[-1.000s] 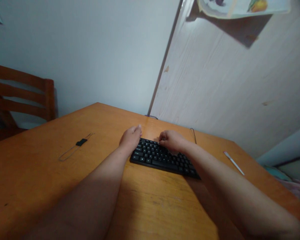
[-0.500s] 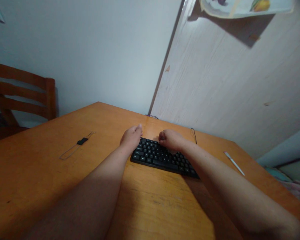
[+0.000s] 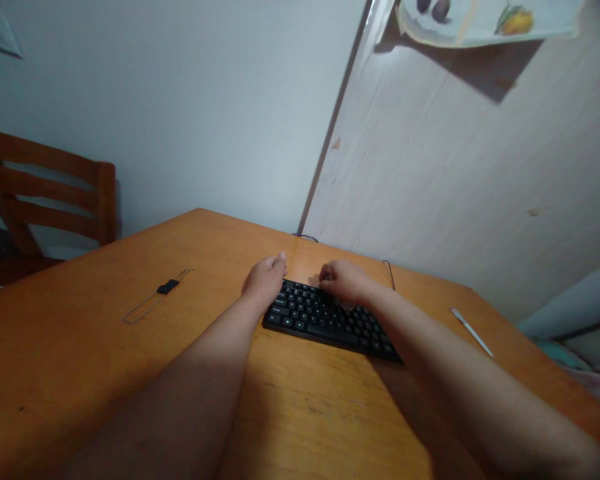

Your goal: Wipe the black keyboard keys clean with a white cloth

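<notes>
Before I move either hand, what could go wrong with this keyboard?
Stray key presses: your right hand is over the keyboard, so a low finger might hit keys.

A bump: your right forearm crosses its right end in view, so dropping the arm could knock it.

A snag: a thin cord lies behind it, so pushing the keyboard back might catch that.

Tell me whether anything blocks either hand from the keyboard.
Nothing visible does: the left hand is at the left end of the keyboard, the right hand over its far rows. The white stick lies aside.
</notes>
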The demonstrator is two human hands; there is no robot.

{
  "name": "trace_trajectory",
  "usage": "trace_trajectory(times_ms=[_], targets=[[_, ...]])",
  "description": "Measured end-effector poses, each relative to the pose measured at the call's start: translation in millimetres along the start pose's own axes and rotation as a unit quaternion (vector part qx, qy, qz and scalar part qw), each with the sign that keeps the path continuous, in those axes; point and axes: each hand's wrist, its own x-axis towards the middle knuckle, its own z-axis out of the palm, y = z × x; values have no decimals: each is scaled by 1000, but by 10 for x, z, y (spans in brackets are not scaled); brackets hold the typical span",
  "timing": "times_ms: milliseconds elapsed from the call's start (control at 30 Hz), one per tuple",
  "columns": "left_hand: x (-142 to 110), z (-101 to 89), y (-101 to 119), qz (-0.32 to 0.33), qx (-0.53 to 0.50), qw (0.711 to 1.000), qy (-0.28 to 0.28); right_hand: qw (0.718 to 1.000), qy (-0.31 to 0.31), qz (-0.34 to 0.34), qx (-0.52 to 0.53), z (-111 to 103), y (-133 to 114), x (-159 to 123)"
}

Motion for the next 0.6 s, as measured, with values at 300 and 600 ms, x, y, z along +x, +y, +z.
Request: trace_trajectory(times_ms=[300, 600], targets=[[1, -6, -10, 11, 1, 1000, -4, 999, 0, -26, -20, 83, -110, 75], [-3, -4, -1, 8, 9, 1000, -8, 998, -14, -36, -51, 44, -159, 59]])
